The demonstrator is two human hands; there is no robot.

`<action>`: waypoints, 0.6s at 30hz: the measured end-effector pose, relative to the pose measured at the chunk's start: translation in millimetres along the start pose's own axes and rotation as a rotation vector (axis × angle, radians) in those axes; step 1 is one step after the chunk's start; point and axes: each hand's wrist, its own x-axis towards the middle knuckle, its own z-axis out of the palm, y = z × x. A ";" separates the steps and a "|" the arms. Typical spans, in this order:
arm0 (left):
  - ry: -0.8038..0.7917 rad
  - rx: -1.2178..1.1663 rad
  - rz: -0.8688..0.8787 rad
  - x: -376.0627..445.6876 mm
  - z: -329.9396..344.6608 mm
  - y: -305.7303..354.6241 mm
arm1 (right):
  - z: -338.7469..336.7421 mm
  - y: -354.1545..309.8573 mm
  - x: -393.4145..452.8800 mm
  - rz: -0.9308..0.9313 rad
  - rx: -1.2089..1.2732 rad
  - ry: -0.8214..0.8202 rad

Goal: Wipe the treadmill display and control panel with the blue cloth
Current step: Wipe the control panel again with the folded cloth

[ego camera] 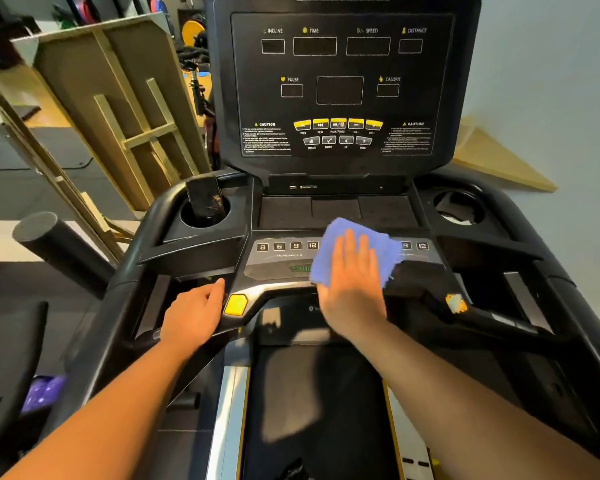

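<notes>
Right hand [352,271] flat on blue cloth [357,237], control panel [284,263] keys 3, 6, 9, 12

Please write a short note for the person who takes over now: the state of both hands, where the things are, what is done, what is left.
Right hand: flat, fingers straight, pressing the cloth on the middle of the control panel.
Left hand: rests on the treadmill frame beside the yellow button, holding nothing.
Display: upright behind the panel, off.
Done: cannot tell which areas are already wiped.
Left: finish the panel, wipe the display if needed.
</notes>
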 end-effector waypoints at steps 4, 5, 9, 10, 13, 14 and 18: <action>-0.008 0.000 -0.010 -1.6 -2.1 2.2 | -3.8 -4.0 -9.7 -0.364 0.040 -0.046; -0.008 0.001 -0.013 -2.0 -2.3 3.1 | -7.5 12.5 -12.1 -0.425 0.033 -0.068; -0.013 -0.004 -0.013 -2.2 -1.1 1.1 | -14.7 64.8 -24.5 -0.332 0.107 -0.044; -0.006 -0.005 -0.009 -2.1 -1.2 1.1 | -13.9 58.0 -22.8 -0.254 0.105 -0.017; -0.003 0.006 0.012 -1.2 -1.5 1.5 | -12.5 -8.5 -3.2 -0.049 0.054 -0.049; -0.010 0.013 0.009 -1.1 -0.9 0.6 | -12.6 -32.9 1.8 -0.065 0.050 -0.095; -0.019 0.029 -0.014 1.3 1.6 -0.7 | -0.9 -77.8 -7.5 -0.467 0.041 -0.108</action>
